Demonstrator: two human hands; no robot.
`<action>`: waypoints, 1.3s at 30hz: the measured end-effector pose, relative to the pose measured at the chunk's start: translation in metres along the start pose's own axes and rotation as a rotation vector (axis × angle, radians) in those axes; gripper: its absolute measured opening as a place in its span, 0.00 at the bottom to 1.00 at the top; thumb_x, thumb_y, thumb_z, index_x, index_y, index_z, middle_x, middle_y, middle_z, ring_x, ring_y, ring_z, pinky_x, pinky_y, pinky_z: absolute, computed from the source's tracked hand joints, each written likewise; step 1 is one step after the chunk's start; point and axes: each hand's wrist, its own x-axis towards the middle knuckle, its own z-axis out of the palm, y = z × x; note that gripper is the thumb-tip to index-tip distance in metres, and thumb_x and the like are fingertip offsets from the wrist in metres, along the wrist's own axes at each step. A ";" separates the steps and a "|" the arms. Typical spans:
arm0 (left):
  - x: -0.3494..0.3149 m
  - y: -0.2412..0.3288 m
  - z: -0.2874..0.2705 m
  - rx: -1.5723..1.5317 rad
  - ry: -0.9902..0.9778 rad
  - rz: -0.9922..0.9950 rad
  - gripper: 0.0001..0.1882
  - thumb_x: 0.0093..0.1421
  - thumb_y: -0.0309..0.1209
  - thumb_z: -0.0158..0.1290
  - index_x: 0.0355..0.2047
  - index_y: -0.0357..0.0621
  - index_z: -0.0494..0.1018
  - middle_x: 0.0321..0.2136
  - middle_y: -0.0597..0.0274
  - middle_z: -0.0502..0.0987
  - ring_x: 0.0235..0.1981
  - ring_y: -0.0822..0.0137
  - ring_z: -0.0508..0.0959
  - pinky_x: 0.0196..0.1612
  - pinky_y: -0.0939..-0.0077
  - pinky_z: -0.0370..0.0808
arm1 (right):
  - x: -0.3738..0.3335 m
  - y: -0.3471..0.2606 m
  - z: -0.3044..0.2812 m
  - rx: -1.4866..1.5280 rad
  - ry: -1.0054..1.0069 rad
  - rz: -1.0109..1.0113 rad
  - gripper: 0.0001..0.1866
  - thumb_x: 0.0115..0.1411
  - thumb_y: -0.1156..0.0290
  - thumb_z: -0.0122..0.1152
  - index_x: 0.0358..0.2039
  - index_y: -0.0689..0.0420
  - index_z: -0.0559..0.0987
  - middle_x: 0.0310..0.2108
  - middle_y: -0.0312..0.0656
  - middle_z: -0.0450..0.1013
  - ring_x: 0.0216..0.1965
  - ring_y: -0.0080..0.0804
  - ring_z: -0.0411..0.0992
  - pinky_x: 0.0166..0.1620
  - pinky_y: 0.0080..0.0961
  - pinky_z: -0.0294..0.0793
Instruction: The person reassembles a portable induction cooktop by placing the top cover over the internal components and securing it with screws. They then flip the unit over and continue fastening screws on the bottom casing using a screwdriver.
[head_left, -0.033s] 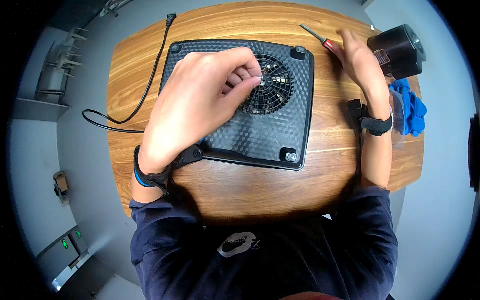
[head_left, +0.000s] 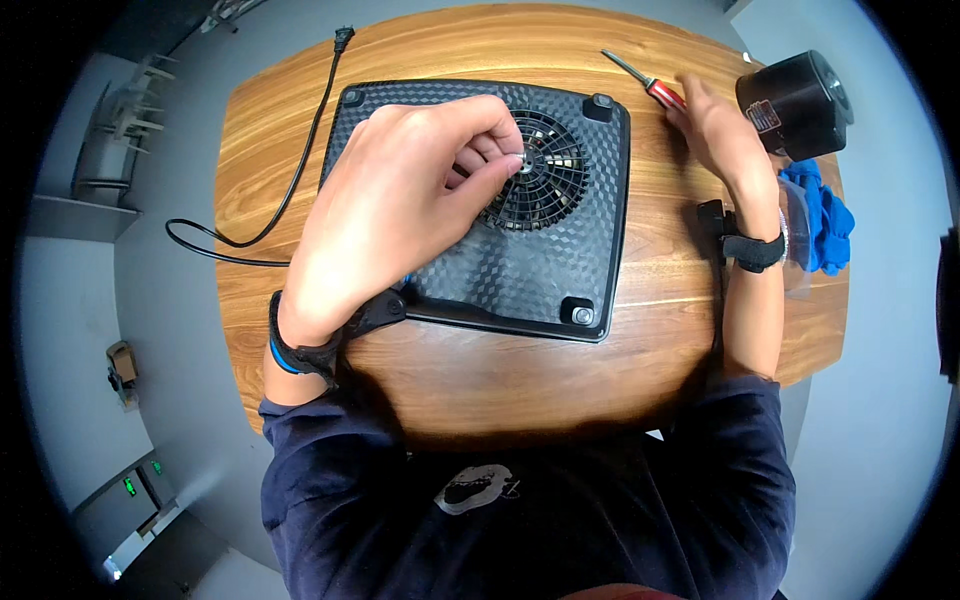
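A black appliance with a textured underside lies on the wooden table, its round fan grille and corner feet facing up. Over the grille, my left hand pinches a small silvery piece at the centre between thumb and index finger. It looks like a screw, but the fingertips mostly hide it. Toward the far right, my right hand is beside the red handle of a screwdriver, fingers apart and close to the handle's end. The screwdriver's shaft points to the far left.
A black cylindrical device lies right of my right hand. Blue fabric and a clear container sit by my right wrist. A black power cord with a plug loops on the left and hangs past the table edge.
My right hand has shifted slightly, its fingertips lower and more to the right, so more of the red handle shows. The screwdriver and my left hand look unmoved.
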 end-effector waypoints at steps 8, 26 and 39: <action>0.003 -0.003 0.000 0.001 0.004 -0.074 0.05 0.72 0.26 0.66 0.44 0.39 0.84 0.32 0.67 0.88 0.36 0.77 0.87 0.37 0.80 0.80 | -0.010 0.002 -0.003 -0.059 -0.108 -0.012 0.22 0.73 0.62 0.66 0.59 0.61 0.72 0.48 0.65 0.82 0.52 0.67 0.81 0.52 0.59 0.81; 0.004 -0.010 -0.001 -0.021 0.005 -0.107 0.05 0.77 0.26 0.61 0.49 0.38 0.82 0.38 0.66 0.88 0.40 0.77 0.87 0.40 0.82 0.81 | -0.054 -0.059 -0.113 0.386 0.082 -0.463 0.19 0.68 0.57 0.75 0.45 0.61 0.83 0.39 0.46 0.80 0.39 0.45 0.79 0.44 0.37 0.78; 0.004 -0.007 0.000 -0.045 -0.044 -0.138 0.06 0.78 0.26 0.60 0.50 0.37 0.81 0.38 0.63 0.89 0.40 0.76 0.88 0.40 0.80 0.82 | -0.053 -0.064 -0.110 0.405 0.059 -0.514 0.18 0.66 0.61 0.77 0.44 0.62 0.83 0.38 0.47 0.80 0.39 0.46 0.80 0.43 0.37 0.78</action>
